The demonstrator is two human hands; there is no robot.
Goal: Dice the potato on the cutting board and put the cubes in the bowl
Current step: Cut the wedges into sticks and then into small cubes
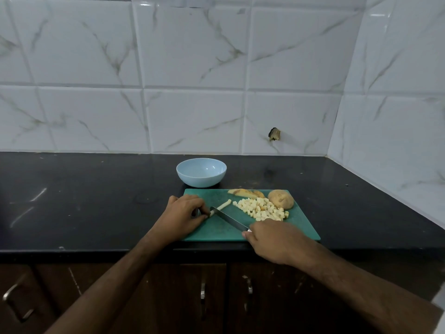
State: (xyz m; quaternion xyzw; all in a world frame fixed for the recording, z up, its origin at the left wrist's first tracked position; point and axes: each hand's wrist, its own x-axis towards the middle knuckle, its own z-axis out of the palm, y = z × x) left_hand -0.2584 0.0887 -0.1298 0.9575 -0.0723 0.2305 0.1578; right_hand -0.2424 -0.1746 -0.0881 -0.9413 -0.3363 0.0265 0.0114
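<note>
On the green cutting board (216, 231) at the counter's (84, 201) front edge, a single potato strip (222, 205) lies diagonally, near end pinched between left hand (182, 216) thumb and fingertips, fingers curled in, probably to pin the strip and keep the tips back from the edge. Right hand (277, 239) wrapped round the knife (228, 219) handle, handle itself hidden under the hand; blade runs up-left across the board, tip touching or just beside the pinched end of the strip. Looks like crosswise cuts on this strip are the step in hand, blade set near the left fingers so slip risk there.

Pile of potato cubes (261, 209) sits right of the strip, pushed clear of the cutting zone. Beside the pile at the board's far right corner, an uncut potato half (281, 199), skin side up, so more dicing left. Peel or trimmed slices (245, 193) along the far edge of the board, parked out of the way.

Light blue bowl (201, 172) stands just behind the board's far left corner, close for transfer, nothing visible inside it; cubes not yet moved. Judged roughly midway through
</note>
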